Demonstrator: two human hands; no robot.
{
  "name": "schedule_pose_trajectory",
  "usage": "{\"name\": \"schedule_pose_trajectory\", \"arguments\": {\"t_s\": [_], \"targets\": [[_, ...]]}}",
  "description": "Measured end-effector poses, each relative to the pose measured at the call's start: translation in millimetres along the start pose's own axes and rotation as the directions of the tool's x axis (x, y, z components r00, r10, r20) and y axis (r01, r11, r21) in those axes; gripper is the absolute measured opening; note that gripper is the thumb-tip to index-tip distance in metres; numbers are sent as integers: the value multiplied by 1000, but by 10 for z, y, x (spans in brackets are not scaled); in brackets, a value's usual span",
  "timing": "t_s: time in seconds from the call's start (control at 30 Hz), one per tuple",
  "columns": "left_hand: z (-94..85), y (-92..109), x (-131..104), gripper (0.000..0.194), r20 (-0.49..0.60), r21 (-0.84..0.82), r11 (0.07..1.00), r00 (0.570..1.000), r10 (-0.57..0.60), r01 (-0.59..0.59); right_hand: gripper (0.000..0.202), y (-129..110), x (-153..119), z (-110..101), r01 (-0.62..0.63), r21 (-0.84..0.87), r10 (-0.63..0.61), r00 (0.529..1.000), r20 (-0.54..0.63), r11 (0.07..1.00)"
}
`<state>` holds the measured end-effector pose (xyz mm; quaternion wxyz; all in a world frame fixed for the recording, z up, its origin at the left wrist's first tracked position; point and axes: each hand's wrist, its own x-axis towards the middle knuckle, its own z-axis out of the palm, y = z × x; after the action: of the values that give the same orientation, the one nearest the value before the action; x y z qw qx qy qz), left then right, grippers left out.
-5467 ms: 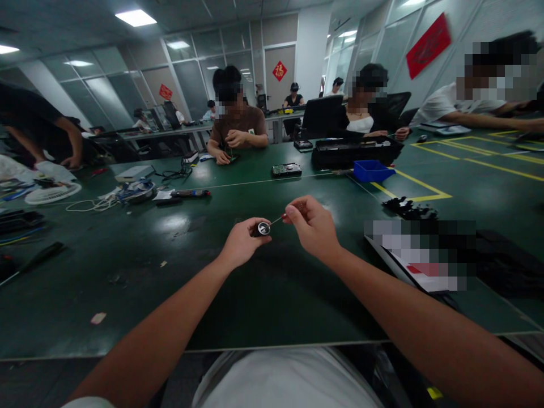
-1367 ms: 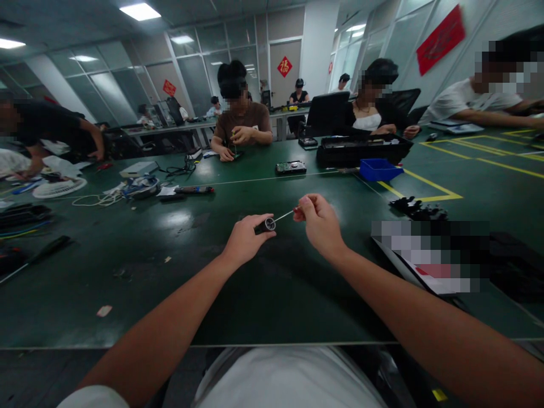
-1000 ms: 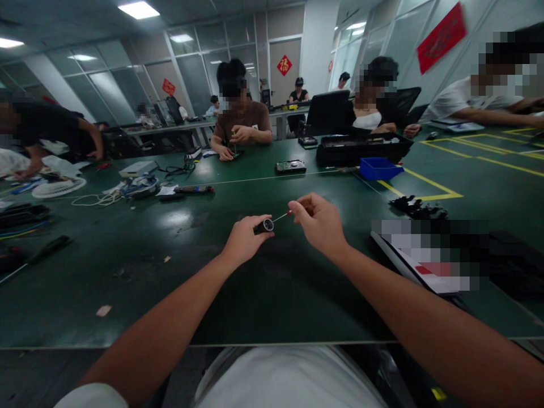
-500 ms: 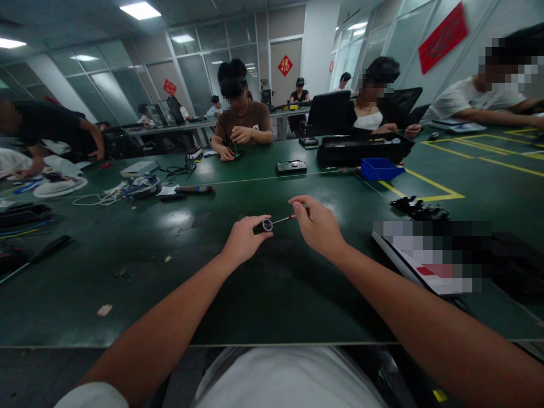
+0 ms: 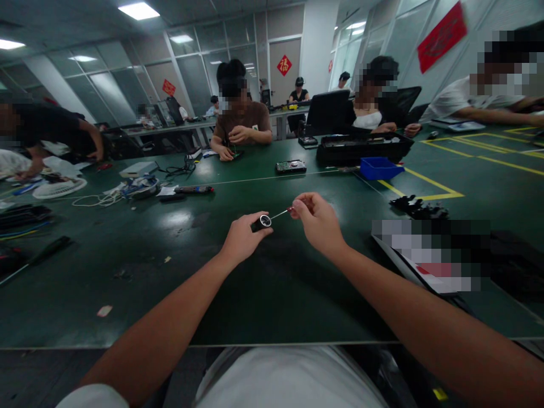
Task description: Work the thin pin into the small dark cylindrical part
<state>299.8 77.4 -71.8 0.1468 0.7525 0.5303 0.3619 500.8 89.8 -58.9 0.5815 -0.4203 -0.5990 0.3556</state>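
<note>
Pinched between thumb and fingers of the left hand [image 5: 242,237], a small dark cylinder [image 5: 263,221] is held just above the table [image 5: 238,306], its bright ringed end turned toward the right. The right hand [image 5: 317,220] closes narrowly, thumb against forefinger, on the red end of a slim tool [image 5: 279,215]; its thin metal shaft slopes down to the cylinder's rim. How far the tip enters, and what it meets inside, cannot be told at this size. Beyond the hands lie a circuit-bearing device [image 5: 290,166] and, to its right, a blue tray [image 5: 379,168], both well apart from the work. The step in hand is judged to be probing or turning a part within the cylinder's end. The next move appears to call for a steady left pinch, the shaft aligned with the ringed end, and small, controlled motions of the right fingertips.
</note>
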Motion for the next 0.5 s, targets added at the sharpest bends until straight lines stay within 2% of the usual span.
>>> {"name": "schedule_pose_trajectory", "arguments": {"t_s": [0.1, 0.17, 0.23, 0.3, 0.5], "targets": [[-30, 25, 10, 43, 6, -21, 996, 996, 86, -86, 26, 74, 73, -25, -214, 242, 210, 977, 43, 946], [-39, 16, 22, 44, 29, 6, 991, 990, 135, -135, 27, 110, 107, -46, -315, 295, 316, 948, 45, 902], [-37, -11, 34, 44, 48, 42, 988, 988, 150, -152, 25, 132, 122, -52, -295, 273, 313, 950, -24, 916], [-32, -37, 42, 44, 55, 59, 986, 987, 151, -154, 25, 138, 116, -41, -234, 222, 257, 963, -80, 947], [-39, -23, 40, 44, 57, 58, 988, 988, 142, -146, 26, 80, 46, 0, -73, 141, 83, 994, -68, 987]]}}
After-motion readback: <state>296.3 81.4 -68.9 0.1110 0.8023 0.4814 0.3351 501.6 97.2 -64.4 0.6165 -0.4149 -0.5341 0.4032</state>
